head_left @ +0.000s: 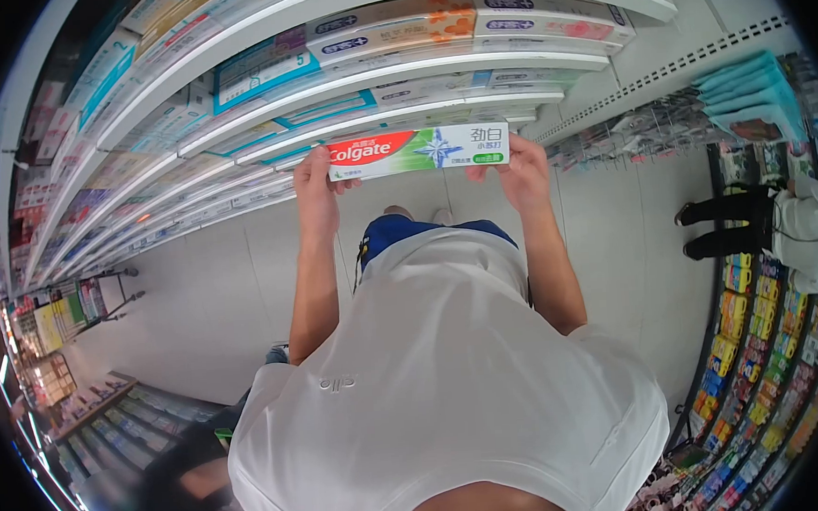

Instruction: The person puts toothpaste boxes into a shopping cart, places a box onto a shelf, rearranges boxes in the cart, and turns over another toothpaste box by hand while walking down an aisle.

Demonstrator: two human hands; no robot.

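A long Colgate toothpaste box [418, 150], red, green and white with a blue star, is held level in front of my body. My left hand [316, 181] grips its left end, thumb on the front and fingers behind. At the other end, my right hand [522, 168] pinches the box near its corner. The box's printed front faces me. Just beyond it are the white shelf edges [391, 116], lined with other toothpaste boxes [386, 37].
Blue packets [750, 94] hang on the right. One person [781, 219] stands at the right by shelves of colourful goods [741, 329]; another person [174, 476] is at lower left. A wheeled rack [71, 314] stands on the left. Pale floor [197, 315] runs below.
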